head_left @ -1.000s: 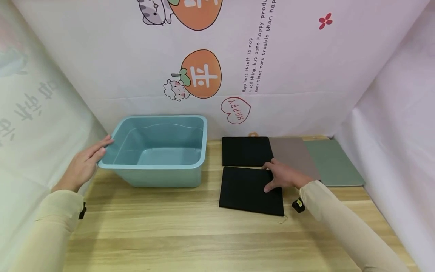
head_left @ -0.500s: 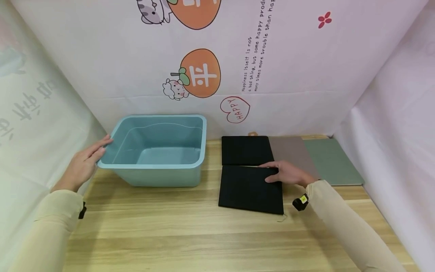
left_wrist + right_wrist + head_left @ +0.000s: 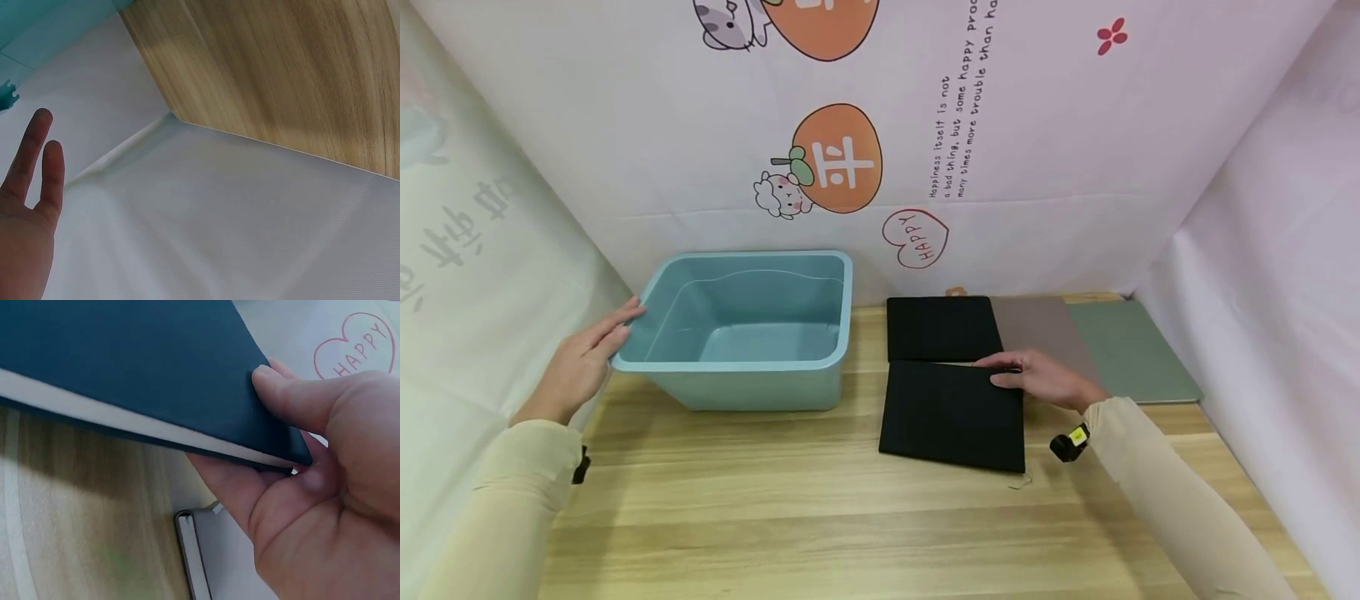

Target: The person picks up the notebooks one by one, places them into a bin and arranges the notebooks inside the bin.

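Right hand [image 3: 1037, 377] shifting up along nearer black notebook [image 3: 951, 421], right of centre; thumb and fingers now pinching upper corner, grip seemingly gained. Left hand [image 3: 578, 360], fingers extended, touching teal bin [image 3: 730, 367], left of centre.

A narrow lane parts bin [image 3: 745, 388] and notebooks [image 3: 951, 417] — cloth [image 3: 1037, 250] blocks behind.

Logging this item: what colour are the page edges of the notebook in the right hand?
Off-white; the page edges show best in the right wrist view.

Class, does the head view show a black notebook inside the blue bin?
No, the nearer black notebook and farther black notebook are outside the blue bin, to its right.
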Tool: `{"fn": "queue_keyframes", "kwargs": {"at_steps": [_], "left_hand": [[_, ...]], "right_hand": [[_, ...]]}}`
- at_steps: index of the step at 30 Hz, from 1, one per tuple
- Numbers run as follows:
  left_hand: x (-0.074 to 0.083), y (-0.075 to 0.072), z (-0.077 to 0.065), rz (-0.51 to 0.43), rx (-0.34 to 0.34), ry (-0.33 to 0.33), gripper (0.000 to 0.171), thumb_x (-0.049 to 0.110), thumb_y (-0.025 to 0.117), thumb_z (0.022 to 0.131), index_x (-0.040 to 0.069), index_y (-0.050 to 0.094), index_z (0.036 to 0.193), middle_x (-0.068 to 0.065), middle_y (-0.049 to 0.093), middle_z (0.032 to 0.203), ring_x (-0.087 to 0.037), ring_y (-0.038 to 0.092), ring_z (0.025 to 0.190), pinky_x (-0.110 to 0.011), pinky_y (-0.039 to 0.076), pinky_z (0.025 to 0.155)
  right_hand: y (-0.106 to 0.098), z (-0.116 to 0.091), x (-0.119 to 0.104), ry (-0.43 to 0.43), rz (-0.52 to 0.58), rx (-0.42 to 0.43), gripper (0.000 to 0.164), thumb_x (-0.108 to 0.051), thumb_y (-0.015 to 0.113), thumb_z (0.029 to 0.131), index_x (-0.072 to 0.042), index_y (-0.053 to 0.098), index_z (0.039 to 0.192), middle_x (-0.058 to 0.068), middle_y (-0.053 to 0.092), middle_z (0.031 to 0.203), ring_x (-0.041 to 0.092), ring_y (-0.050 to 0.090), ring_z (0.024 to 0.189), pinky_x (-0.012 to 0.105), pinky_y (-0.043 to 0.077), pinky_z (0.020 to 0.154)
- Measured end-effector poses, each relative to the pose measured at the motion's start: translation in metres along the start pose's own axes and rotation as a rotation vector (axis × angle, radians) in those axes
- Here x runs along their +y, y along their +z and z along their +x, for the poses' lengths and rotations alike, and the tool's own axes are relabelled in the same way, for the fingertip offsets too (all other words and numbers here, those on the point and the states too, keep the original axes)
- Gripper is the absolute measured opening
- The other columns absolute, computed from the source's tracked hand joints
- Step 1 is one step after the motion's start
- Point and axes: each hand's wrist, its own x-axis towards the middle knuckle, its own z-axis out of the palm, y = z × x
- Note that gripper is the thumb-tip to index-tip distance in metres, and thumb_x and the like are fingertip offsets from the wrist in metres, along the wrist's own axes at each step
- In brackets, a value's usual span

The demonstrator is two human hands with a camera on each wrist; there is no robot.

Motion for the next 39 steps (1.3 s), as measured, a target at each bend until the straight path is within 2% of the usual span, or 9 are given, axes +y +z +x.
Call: {"fn": "queue_keyframes", "kwargs": {"at_steps": [7,9,13,18,22,25,31,35,39], "left_hand": [[0.002,-0.001,-0.002,-0.015,0.004,-0.004,0.049,0.047,0.032,0.111,0.035,0.037,0.159,0.017,0.018,0.170,-0.030,0.012,0.159,-0.072,0.015,0.121],[0.003,-0.001,-0.002,-0.014,0.005,-0.004,0.050,0.048,0.032,0.111,0.036,0.037,0.158,0.017,0.018,0.170,-0.031,0.012,0.159,-0.072,0.015,0.121],[0.003,-0.002,-0.003,-0.014,0.004,-0.004,0.050,0.048,0.032,0.111,0.036,0.037,0.158,0.018,0.018,0.170,-0.034,0.012,0.159,-0.073,0.015,0.121],[0.002,-0.001,-0.002,-0.017,0.003,0.003,0.049,0.046,0.032,0.111,0.033,0.038,0.159,0.021,0.019,0.169,-0.036,0.014,0.159,-0.073,0.015,0.121],[0.002,-0.003,0.001,-0.014,0.000,-0.006,0.050,0.047,0.033,0.111,0.033,0.037,0.159,0.023,0.018,0.168,-0.038,0.014,0.158,-0.073,0.016,0.120],[0.003,-0.004,0.002,-0.016,-0.004,-0.010,0.051,0.049,0.033,0.110,0.034,0.037,0.159,0.022,0.018,0.168,-0.038,0.015,0.158,-0.072,0.016,0.120],[0.003,-0.005,0.003,-0.025,-0.007,-0.011,0.050,0.050,0.034,0.110,0.036,0.039,0.158,0.018,0.020,0.169,-0.034,0.015,0.158,-0.071,0.017,0.121],[0.001,-0.004,0.001,-0.041,-0.013,-0.020,0.050,0.052,0.035,0.109,0.038,0.038,0.157,0.024,0.018,0.168,-0.033,0.013,0.159,-0.071,0.015,0.122],[0.001,-0.004,0.000,-0.048,-0.009,-0.019,0.050,0.052,0.035,0.109,0.039,0.038,0.157,0.024,0.018,0.168,-0.032,0.013,0.159,-0.071,0.015,0.122]], "right_hand": [[-0.003,0.000,-0.006,-0.005,0.025,-0.007,0.037,-0.037,0.059,0.104,-0.032,0.062,0.141,0.007,0.051,0.157,0.037,0.039,0.149,0.060,0.039,0.116],[-0.004,0.001,-0.009,-0.014,0.041,-0.016,0.038,-0.036,0.060,0.103,-0.031,0.062,0.141,0.008,0.054,0.153,0.037,0.042,0.147,0.060,0.040,0.116],[-0.007,0.004,-0.013,-0.018,0.047,-0.014,0.040,-0.038,0.060,0.103,-0.030,0.061,0.142,0.004,0.062,0.146,0.033,0.048,0.144,0.053,0.043,0.115],[-0.015,0.007,-0.021,-0.008,0.063,-0.008,0.044,-0.039,0.058,0.104,-0.026,0.058,0.146,0.001,0.072,0.130,0.024,0.059,0.132,0.038,0.050,0.107],[-0.024,0.008,-0.034,-0.007,0.094,-0.008,0.046,-0.038,0.057,0.105,-0.023,0.055,0.148,0.003,0.074,0.127,0.015,0.068,0.119,0.029,0.054,0.099],[-0.031,0.009,-0.045,-0.004,0.146,-0.022,0.046,-0.035,0.057,0.105,-0.022,0.054,0.149,0.007,0.073,0.129,0.014,0.071,0.113,0.028,0.057,0.096],[-0.046,0.008,-0.062,-0.015,0.153,0.011,0.045,-0.038,0.057,0.105,-0.020,0.056,0.146,0.005,0.074,0.125,0.008,0.070,0.101,0.025,0.055,0.086],[-0.055,0.006,-0.069,-0.012,0.215,0.014,0.048,-0.038,0.055,0.106,-0.017,0.053,0.149,0.004,0.071,0.130,0.008,0.070,0.104,0.027,0.057,0.087],[-0.063,0.003,-0.075,-0.023,0.298,0.000,0.053,-0.036,0.054,0.107,-0.012,0.046,0.153,0.000,0.067,0.136,0.010,0.069,0.115,0.027,0.058,0.095]]}}
